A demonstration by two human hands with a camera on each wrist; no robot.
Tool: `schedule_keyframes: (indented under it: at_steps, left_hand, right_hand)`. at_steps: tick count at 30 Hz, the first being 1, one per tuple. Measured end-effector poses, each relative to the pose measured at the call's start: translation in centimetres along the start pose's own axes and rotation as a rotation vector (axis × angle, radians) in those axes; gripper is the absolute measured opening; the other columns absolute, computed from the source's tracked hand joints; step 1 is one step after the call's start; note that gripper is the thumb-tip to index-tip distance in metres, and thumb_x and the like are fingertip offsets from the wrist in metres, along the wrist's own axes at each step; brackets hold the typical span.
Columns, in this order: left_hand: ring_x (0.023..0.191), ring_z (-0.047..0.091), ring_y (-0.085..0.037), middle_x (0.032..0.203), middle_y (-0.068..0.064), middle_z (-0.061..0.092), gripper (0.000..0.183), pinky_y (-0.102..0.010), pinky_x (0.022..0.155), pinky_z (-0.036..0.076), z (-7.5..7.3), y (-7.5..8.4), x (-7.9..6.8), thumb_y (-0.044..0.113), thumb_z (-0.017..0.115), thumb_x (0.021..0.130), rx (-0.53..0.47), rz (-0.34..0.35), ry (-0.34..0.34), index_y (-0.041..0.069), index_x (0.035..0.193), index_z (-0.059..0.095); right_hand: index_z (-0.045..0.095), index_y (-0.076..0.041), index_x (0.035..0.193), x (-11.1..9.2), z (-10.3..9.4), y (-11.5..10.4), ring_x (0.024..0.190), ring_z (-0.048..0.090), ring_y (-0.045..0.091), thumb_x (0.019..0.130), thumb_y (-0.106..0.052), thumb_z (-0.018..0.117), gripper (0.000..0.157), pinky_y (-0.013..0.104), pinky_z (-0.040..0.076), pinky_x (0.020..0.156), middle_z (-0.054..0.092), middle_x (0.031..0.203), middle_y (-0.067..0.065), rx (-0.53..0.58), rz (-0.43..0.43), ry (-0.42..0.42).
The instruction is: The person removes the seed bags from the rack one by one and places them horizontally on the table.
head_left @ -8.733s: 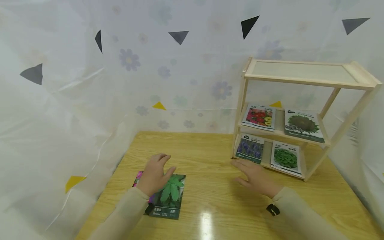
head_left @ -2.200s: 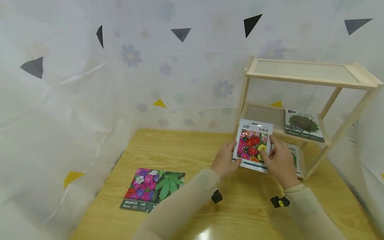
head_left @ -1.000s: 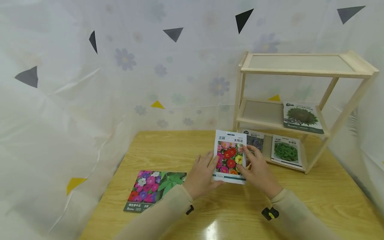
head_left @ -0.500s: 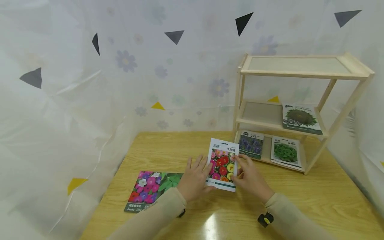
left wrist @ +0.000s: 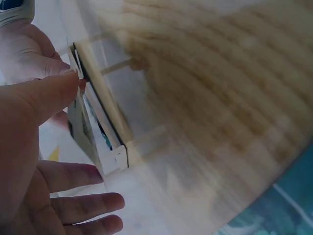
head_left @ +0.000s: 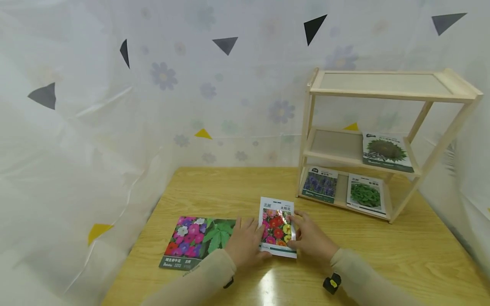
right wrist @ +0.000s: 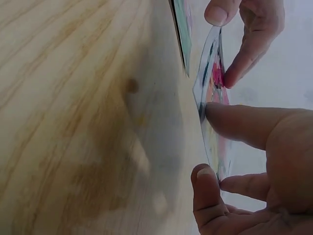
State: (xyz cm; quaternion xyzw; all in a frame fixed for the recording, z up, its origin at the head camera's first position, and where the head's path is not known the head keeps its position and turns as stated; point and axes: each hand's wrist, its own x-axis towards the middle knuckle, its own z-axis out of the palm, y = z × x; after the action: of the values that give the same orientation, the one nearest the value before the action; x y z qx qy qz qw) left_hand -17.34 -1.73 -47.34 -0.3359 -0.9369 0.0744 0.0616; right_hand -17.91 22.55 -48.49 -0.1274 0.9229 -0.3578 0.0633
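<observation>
A white seed packet with red, pink and yellow flowers (head_left: 276, 225) lies low over the table between both hands, right of two other packets. My left hand (head_left: 246, 244) holds its left side, fingers on the front and thumb at the bottom edge. The right hand (head_left: 311, 236) pinches the right side. In the right wrist view, the seed packet (right wrist: 222, 157) tilts close over the wood, a right-hand finger and the thumb at its edges. The left wrist view shows the packet edge-on beside the left thumb (left wrist: 54, 95), with the other fingers spread.
A petunia packet (head_left: 185, 236) and a green-leaf packet (head_left: 216, 236) lie side by side at left, the latter partly behind the left sleeve. A wooden shelf (head_left: 383, 94) stands at right, with a sunflower packet (head_left: 388, 151), a lavender packet (head_left: 320, 185) and a green-herb packet (head_left: 365, 195).
The flower seed packet has left the middle shelf's left spot. Both hands have carried it left and down toward the table, beside the green-leaf packet. Earlier both hands were spread apart, holding nothing.
</observation>
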Motion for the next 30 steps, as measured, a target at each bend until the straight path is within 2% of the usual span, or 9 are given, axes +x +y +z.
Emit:
schedule_keyframes:
  at_steps: [4,7,11,14,17,22,24,27,30]
  left_hand:
    - [0.132,0.042,-0.03,0.138,-0.012,0.052,0.084,-0.061,0.106,0.029,0.5,0.3,-0.5,0.076,0.046,0.083,0.0,0.008,-0.05,0.012,0.137,0.054]
    - [0.133,0.04,-0.032,0.138,-0.014,0.052,0.085,-0.057,0.107,0.03,0.8,0.4,-0.9,0.075,0.047,0.083,-0.02,0.021,-0.074,0.01,0.137,0.053]
    - [0.135,0.037,-0.034,0.14,-0.017,0.049,0.086,-0.051,0.11,0.03,1.3,0.6,-1.4,0.074,0.046,0.084,-0.05,0.04,-0.12,0.008,0.138,0.052]
    - [0.135,0.037,-0.034,0.139,-0.017,0.05,0.085,-0.047,0.111,0.03,1.6,0.8,-1.9,0.074,0.046,0.084,-0.043,0.051,-0.147,0.008,0.138,0.053]
    - [0.135,0.038,-0.033,0.137,-0.016,0.053,0.083,-0.047,0.11,0.03,1.8,0.8,-2.4,0.072,0.049,0.084,-0.039,0.058,-0.162,0.008,0.136,0.055]
    - [0.131,0.042,-0.032,0.131,-0.014,0.056,0.079,-0.05,0.108,0.034,2.0,0.6,-2.9,0.071,0.054,0.083,-0.032,0.074,-0.147,0.008,0.13,0.06]
    - [0.126,0.045,-0.029,0.126,-0.011,0.057,0.079,-0.049,0.105,0.037,2.3,0.4,-3.0,0.074,0.053,0.081,-0.012,0.093,-0.119,0.008,0.123,0.063]
    - [0.12,0.047,-0.025,0.123,-0.007,0.056,0.081,-0.046,0.102,0.039,2.7,0.1,-3.1,0.078,0.048,0.081,0.001,0.12,-0.095,0.009,0.121,0.063]
    - [0.119,0.048,-0.022,0.122,-0.005,0.056,0.083,-0.044,0.103,0.039,2.8,-0.1,-3.2,0.078,0.046,0.081,-0.016,0.129,-0.108,0.008,0.123,0.061]
  right_hand:
    - [0.045,-0.006,0.144,0.0,0.7,0.0,0.075,0.055,0.007,0.073,-0.02,0.084,0.082,0.022,0.05,0.064,0.022,0.153,0.022,-0.027,-0.009,-0.043]
    - [0.046,0.0,0.141,0.0,1.0,0.1,0.074,0.057,0.009,0.073,-0.023,0.085,0.082,0.026,0.052,0.067,0.021,0.152,0.027,-0.062,-0.044,-0.071]
    - [0.046,0.005,0.139,0.0,1.6,0.4,0.105,0.059,0.03,0.074,-0.03,0.084,0.084,0.041,0.05,0.089,0.024,0.149,0.031,-0.116,-0.079,-0.118]
    - [0.045,0.006,0.139,0.1,2.0,0.5,0.127,0.042,0.044,0.074,-0.034,0.084,0.085,0.052,0.041,0.1,0.028,0.147,0.031,-0.132,-0.084,-0.164]
    - [0.045,0.007,0.139,0.1,2.3,0.3,0.129,0.038,0.047,0.073,-0.034,0.084,0.087,0.056,0.037,0.102,0.031,0.146,0.031,-0.144,-0.087,-0.194]
    - [0.045,0.002,0.141,-0.2,2.5,-0.5,0.128,0.04,0.047,0.072,-0.035,0.085,0.087,0.056,0.038,0.102,0.032,0.145,0.029,-0.189,-0.087,-0.213]
    - [0.047,-0.001,0.14,-0.3,2.5,-0.8,0.13,0.036,0.048,0.071,-0.037,0.085,0.086,0.058,0.036,0.103,0.03,0.147,0.028,-0.211,-0.086,-0.206]
    - [0.051,-0.002,0.137,-0.4,2.5,-1.2,0.132,0.031,0.049,0.069,-0.04,0.086,0.085,0.061,0.031,0.104,0.031,0.149,0.024,-0.254,-0.121,-0.183]
    - [0.051,0.0,0.137,-0.4,2.5,-1.5,0.133,0.032,0.045,0.07,-0.041,0.085,0.085,0.059,0.029,0.106,0.034,0.149,0.022,-0.289,-0.174,-0.188]
